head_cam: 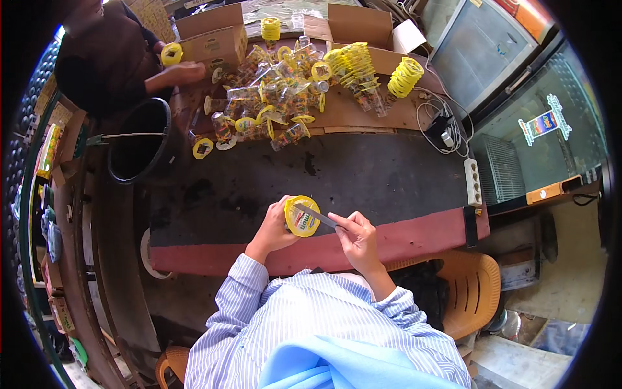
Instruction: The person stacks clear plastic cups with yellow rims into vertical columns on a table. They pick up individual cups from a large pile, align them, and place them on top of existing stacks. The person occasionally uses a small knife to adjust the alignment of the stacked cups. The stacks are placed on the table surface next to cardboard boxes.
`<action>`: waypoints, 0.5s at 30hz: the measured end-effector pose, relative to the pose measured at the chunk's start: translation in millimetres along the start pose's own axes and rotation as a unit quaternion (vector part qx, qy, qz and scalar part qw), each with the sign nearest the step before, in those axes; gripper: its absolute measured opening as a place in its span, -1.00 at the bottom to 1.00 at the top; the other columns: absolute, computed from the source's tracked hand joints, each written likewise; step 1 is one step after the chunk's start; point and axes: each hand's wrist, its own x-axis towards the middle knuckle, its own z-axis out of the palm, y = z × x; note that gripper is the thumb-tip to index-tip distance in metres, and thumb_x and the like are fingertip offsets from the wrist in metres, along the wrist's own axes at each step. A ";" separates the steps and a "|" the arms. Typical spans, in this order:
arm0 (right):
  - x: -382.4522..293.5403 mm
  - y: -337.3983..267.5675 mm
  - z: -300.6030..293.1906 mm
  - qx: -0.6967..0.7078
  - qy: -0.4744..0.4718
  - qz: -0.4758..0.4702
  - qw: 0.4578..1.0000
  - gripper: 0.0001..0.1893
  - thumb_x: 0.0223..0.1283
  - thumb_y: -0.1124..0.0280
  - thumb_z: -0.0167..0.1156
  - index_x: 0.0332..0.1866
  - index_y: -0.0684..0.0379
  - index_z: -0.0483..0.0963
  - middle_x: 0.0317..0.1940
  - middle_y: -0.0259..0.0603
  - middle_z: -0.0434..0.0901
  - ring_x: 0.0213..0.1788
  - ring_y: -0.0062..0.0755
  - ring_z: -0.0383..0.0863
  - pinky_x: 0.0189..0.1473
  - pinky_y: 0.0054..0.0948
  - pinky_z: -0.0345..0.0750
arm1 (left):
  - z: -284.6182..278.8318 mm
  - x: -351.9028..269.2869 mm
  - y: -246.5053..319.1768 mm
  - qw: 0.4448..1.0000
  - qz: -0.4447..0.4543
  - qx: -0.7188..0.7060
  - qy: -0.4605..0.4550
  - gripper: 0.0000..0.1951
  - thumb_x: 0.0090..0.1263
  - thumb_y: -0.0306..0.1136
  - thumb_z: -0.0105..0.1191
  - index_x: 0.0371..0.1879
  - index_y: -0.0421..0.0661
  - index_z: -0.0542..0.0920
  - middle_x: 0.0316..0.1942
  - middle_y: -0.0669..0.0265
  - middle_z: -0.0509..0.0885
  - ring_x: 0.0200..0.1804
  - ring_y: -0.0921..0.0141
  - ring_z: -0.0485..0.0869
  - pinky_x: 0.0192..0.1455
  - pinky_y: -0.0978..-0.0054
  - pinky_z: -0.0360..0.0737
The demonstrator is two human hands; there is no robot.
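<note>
My left hand [274, 226] is closed around a plastic drink cup [290, 214] above the near edge of the table. The yellow printed film lid [302, 224] faces up towards me and hides most of the cup body. My right hand [357, 240] grips a narrow grey blade [318, 215], which looks like a knife; its handle is hidden in the fingers. The blade's tip lies over the upper part of the lid. Whether it has cut into the film, I cannot tell.
Clear plastic cups with yellow lids [277, 92] lie heaped across the far table. Stacked yellow rims [406, 77] stand right of the heap. At left are a black bucket [165, 150] and another person [107, 58] holding a yellow-lidded cup. A power strip [472, 182] lies at the right edge.
</note>
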 end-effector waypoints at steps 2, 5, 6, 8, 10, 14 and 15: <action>1.1 -2.4 -2.1 -0.059 -0.017 -0.038 0.997 -0.61 0.01 0.66 0.24 -0.03 0.04 0.64 -0.56 -0.32 0.37 -0.46 -0.48 0.39 -0.26 -0.49 0.36 | -1.1 -0.9 1.5 1.000 -0.007 0.012 -0.004 -0.51 -0.12 -0.45 0.37 -0.11 -0.12 0.55 -0.16 0.29 0.58 -0.07 0.28 0.56 0.06 0.39 0.41; 2.8 -6.8 -3.8 -0.122 -0.022 -0.099 0.987 -0.62 0.01 0.63 0.26 -0.01 0.02 0.64 -0.56 -0.32 0.36 -0.46 -0.45 0.39 -0.21 -0.43 0.34 | -0.3 -1.7 -1.4 1.000 -0.014 0.002 -0.002 -0.51 -0.12 -0.43 0.37 -0.11 -0.10 0.56 -0.14 0.29 0.57 -0.05 0.28 0.54 0.08 0.38 0.38; 3.8 -8.5 -4.6 -0.137 -0.024 -0.110 0.984 -0.62 0.02 0.61 0.26 -0.01 0.03 0.63 -0.56 -0.32 0.37 -0.45 -0.44 0.40 -0.19 -0.42 0.33 | 0.7 -1.6 -1.7 1.000 -0.011 0.004 0.004 -0.51 -0.12 -0.43 0.37 -0.11 -0.10 0.56 -0.14 0.29 0.57 -0.06 0.28 0.54 0.08 0.38 0.38; 4.7 -8.4 -4.3 -0.149 -0.026 -0.123 0.981 -0.62 0.02 0.59 0.26 0.00 0.03 0.63 -0.55 -0.31 0.38 -0.44 -0.44 0.42 -0.17 -0.40 0.32 | 1.6 -0.8 -2.4 1.000 -0.011 -0.002 0.010 -0.51 -0.11 -0.43 0.38 -0.10 -0.09 0.56 -0.13 0.29 0.57 -0.05 0.27 0.54 0.09 0.38 0.38; 5.4 -6.8 -3.8 -0.146 -0.028 -0.126 0.981 -0.62 0.02 0.60 0.26 0.01 0.04 0.62 -0.55 -0.31 0.38 -0.44 -0.44 0.42 -0.17 -0.40 0.32 | 1.3 0.8 -2.5 1.000 -0.016 -0.017 0.011 -0.51 -0.10 -0.42 0.38 -0.09 -0.08 0.56 -0.11 0.28 0.57 -0.02 0.26 0.53 0.11 0.37 0.37; 6.3 -8.5 -5.3 -0.142 -0.024 -0.117 0.983 -0.61 0.02 0.60 0.26 0.02 0.04 0.62 -0.54 -0.31 0.39 -0.44 -0.44 0.42 -0.17 -0.40 0.32 | 2.0 2.1 -0.9 1.000 0.002 0.013 0.024 -0.47 -0.13 -0.36 0.36 -0.07 -0.10 0.54 -0.12 0.28 0.56 -0.03 0.23 0.55 0.09 0.34 0.35; 6.6 -8.6 -5.6 -0.148 -0.024 -0.122 0.981 -0.61 0.02 0.60 0.26 0.02 0.04 0.62 -0.55 -0.31 0.39 -0.44 -0.44 0.42 -0.16 -0.39 0.32 | 2.6 2.0 -2.4 1.000 0.003 0.017 0.024 -0.47 -0.13 -0.36 0.36 -0.07 -0.10 0.54 -0.12 0.28 0.56 -0.03 0.23 0.54 0.10 0.35 0.34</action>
